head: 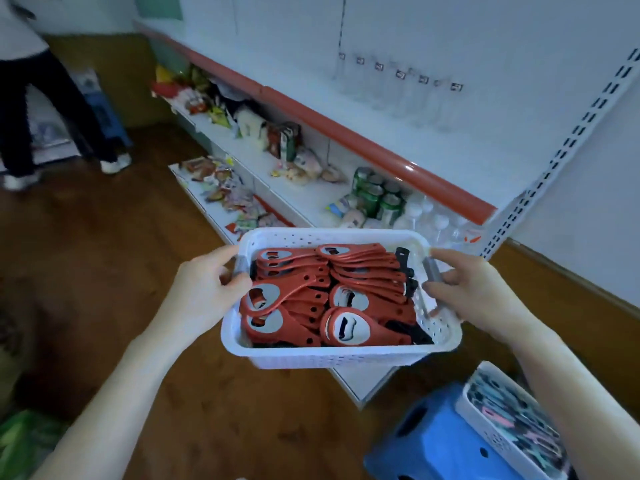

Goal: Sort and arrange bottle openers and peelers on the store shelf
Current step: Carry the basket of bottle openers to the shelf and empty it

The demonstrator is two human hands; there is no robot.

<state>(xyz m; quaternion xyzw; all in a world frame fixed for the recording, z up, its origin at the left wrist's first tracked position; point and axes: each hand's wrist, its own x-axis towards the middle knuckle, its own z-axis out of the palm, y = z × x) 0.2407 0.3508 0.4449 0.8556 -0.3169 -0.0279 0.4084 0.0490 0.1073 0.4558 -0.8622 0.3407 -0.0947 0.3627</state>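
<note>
A white perforated plastic basket (332, 356) hangs in the air in front of me, level with the lower shelves. It is filled with several red bottle openers (332, 292) laid in overlapping rows, with a few black ones (403, 258) along the right side. My left hand (204, 289) grips the basket's left grey handle, thumb over the rim. My right hand (474, 289) grips the right grey handle. A second white basket (485, 431) holding several mixed-colour utensils, probably peelers, sits at the lower right.
The second basket rests on a blue plastic stool (433, 445). The white store shelf (311, 199) with a red front rail (346, 133) carries snack packets, green cans and water bottles. Empty pegboard hooks (401, 74) line the panel above. A person's legs (52, 116) stand at the far left.
</note>
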